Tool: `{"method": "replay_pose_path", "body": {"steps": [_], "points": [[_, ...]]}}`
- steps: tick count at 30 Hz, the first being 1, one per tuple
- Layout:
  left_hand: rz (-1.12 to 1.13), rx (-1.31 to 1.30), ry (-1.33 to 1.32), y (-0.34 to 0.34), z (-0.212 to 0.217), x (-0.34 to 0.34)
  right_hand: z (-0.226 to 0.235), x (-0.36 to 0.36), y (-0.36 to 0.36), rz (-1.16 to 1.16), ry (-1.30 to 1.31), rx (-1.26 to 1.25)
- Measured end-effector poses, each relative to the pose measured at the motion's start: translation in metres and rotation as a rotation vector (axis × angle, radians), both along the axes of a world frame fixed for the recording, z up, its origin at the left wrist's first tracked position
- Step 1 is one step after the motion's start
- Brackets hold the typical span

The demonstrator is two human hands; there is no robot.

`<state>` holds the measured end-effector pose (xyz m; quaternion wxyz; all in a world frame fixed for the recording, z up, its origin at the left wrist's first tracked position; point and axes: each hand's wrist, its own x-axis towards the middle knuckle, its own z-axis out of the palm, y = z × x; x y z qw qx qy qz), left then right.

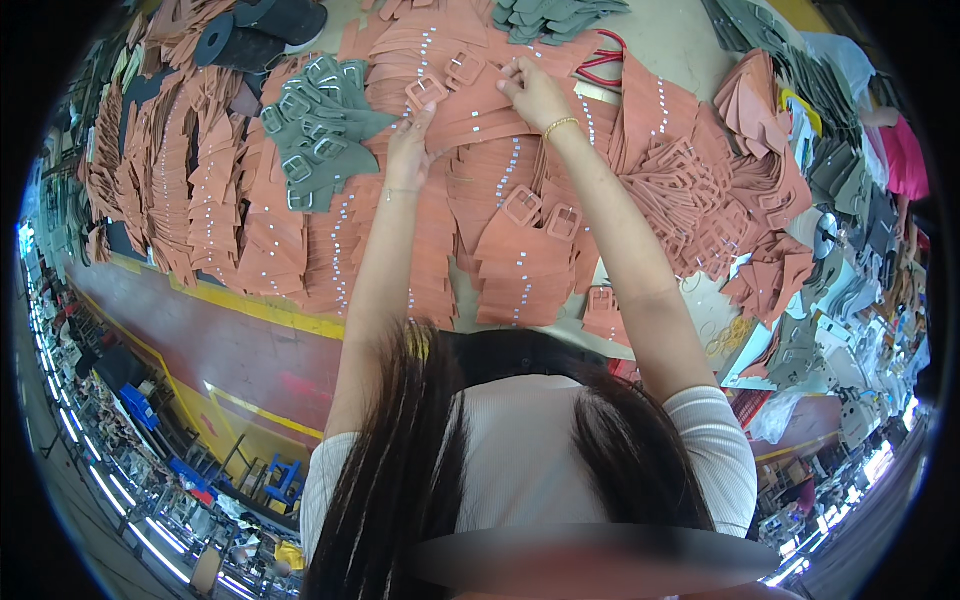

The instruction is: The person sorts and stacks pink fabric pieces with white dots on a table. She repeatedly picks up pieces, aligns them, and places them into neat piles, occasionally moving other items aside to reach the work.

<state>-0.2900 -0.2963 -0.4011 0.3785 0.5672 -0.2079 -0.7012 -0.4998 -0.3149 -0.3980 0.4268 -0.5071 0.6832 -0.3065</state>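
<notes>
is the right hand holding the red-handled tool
No, the red-handled tool lies on the table, apart from the right hand and to its right.

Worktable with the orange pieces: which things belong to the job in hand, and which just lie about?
Apparently in the job: left hand, right hand, orange buckled pieces beside them.

Apparently lying about: green buckled pieces, black rolls.

Factory workshop: stacked cut pieces, strip lights.
</notes>
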Motion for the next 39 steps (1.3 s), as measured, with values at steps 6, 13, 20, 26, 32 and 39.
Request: {"method": "replay_pose_path", "body": {"steps": [6,13,20,26,32,39], "points": [[-0.030,-0.007,-0.042,-0.004,-0.002,0.002,-0.002,-0.001,-0.002,0.002,0.001,-0.016],[-0.002,-0.038,0.086,-0.015,0.017,0.003,0.006,-0.009,0.000,-0.014,-0.032,0.002],[-0.060,-0.184,0.241,-0.012,0.087,-0.006,0.046,-0.013,0.026,-0.065,-0.379,-0.007],[-0.153,-0.294,0.340,0.016,0.160,-0.018,0.123,-0.010,0.087,-0.136,-1.065,0.111],[-0.224,-0.415,0.330,0.061,0.218,-0.034,0.187,-0.032,0.151,0.016,-1.287,0.109],[-0.569,-1.080,-0.113,0.124,0.274,-0.040,0.240,-0.065,0.226,0.030,-0.647,-0.455]]}}
